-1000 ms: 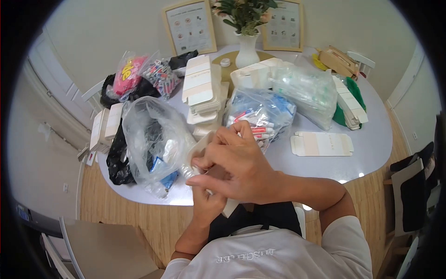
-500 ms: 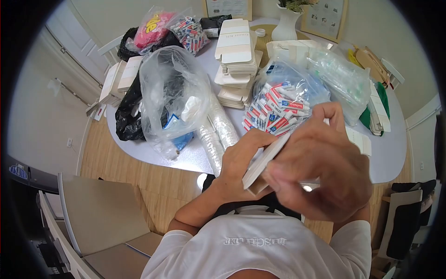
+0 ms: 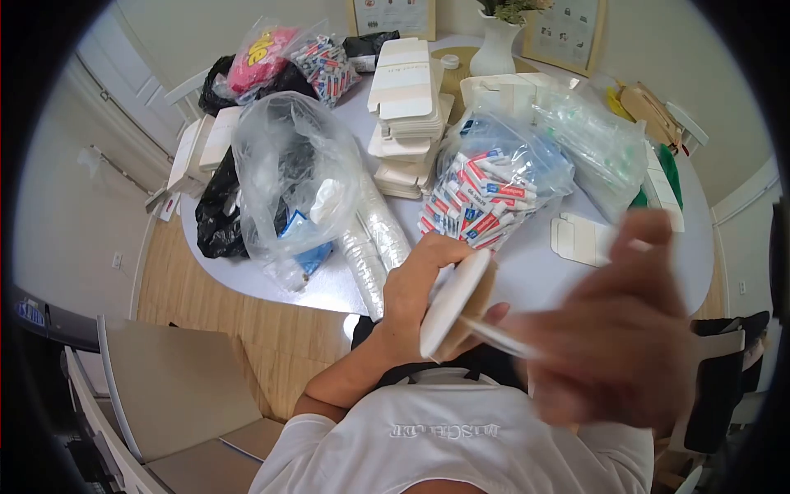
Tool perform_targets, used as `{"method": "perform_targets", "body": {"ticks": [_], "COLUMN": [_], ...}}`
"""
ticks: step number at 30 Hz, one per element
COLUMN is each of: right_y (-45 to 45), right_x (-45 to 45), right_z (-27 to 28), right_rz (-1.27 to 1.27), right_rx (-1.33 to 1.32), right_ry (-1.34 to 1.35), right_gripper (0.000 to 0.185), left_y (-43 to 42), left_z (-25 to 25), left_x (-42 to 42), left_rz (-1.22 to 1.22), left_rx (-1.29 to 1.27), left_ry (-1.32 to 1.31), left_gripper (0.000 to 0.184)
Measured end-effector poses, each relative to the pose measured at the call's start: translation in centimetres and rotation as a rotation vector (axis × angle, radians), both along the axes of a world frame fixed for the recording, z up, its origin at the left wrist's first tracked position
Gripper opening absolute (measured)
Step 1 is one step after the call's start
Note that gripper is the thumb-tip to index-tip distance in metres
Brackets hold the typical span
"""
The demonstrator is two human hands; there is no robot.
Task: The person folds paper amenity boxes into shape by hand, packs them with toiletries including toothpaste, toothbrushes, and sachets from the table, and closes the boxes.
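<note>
My left hand point(image 3: 409, 292) is wrapped round a small white cardboard box point(image 3: 448, 309), held tilted above my lap. The box has its brown inner side partly showing and a gap along its right side. A thin white strip, perhaps a flap point(image 3: 498, 337), sticks out from it to the right. My right hand point(image 3: 613, 329) is close by on the right, smeared by motion, so whether its fingers grip the strip cannot be made out. Just beyond the box, a clear bag of toothpaste tubes point(image 3: 485, 193) rests on the table.
A tall stack of flat white boxes point(image 3: 403, 86) stands mid-table point(image 3: 527, 280). Left of it lie an open clear plastic bag point(image 3: 271, 156), wrapped rolls point(image 3: 366, 255) and black bags point(image 3: 218, 210). A flattened box point(image 3: 576, 239) and a bag of clear items point(image 3: 597, 148) are at right.
The box has opened wider along its right side. My right hand has moved right and down, away from the box, and the flattened box on the table has come into fuller view.
</note>
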State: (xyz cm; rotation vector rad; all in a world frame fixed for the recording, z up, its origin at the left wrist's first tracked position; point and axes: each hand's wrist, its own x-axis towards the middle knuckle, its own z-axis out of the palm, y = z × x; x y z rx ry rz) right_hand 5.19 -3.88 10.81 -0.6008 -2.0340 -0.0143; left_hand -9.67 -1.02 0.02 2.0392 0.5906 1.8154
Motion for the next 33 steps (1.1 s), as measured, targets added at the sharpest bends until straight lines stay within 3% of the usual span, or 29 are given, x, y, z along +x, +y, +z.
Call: {"method": "perform_targets", "body": {"ticks": [3, 6, 13, 16, 21, 25, 28, 31, 33], "right_y": [-0.1, 0.0, -0.6, -0.9, -1.4, -3.2, -2.4, 0.1, 1.1], "right_x": [3.2, 5.6, 3.7, 1.8, -0.1, -0.6, -0.6, -0.8, -0.7], "right_z": [1.9, 3.7, 5.8, 5.8, 5.1, 5.0, 5.1, 4.6, 4.7], "right_rz": [-0.12, -0.192, -0.096, -0.058, -0.085, -0.056, -0.055, -0.015, 0.0], "right_rx": [0.248, 0.459, 0.733, 0.788, 0.866, 0.562, 0.512, 0.577, 0.628], "right_ry": [0.102, 0.161, 0.084, 0.03, -0.05, -0.066, -0.134, -0.216, -0.252], "right_gripper": [0.013, 0.012, 0.012, 0.013, 0.021, 0.027, 0.03, 0.032, 0.027], "left_y": [-1.2, -1.1, 2.5, 2.9, 4.0, 4.1, 3.9, 3.2, 2.7], "left_z": [2.0, 2.9, 6.4, 7.1, 7.9, 8.1, 8.2, 8.6, 8.8], "left_x": [-0.4, -0.4, -1.6, -2.5, -2.7, -2.9, -2.7, -2.2, -2.2], "left_rz": [0.076, 0.12, 0.407, 0.557, 0.592, 0.637, 0.591, 0.579, 0.521], "left_rx": [0.021, 0.086, 0.425, 0.578, 0.6, 0.589, 0.586, 0.593, 0.525], "left_ry": [0.155, 0.115, 0.029, -0.028, -0.052, -0.03, -0.047, -0.049, -0.022], "left_gripper": [0.047, 0.047, 0.048, 0.051, 0.058, 0.059, 0.057, 0.054, 0.035]}}
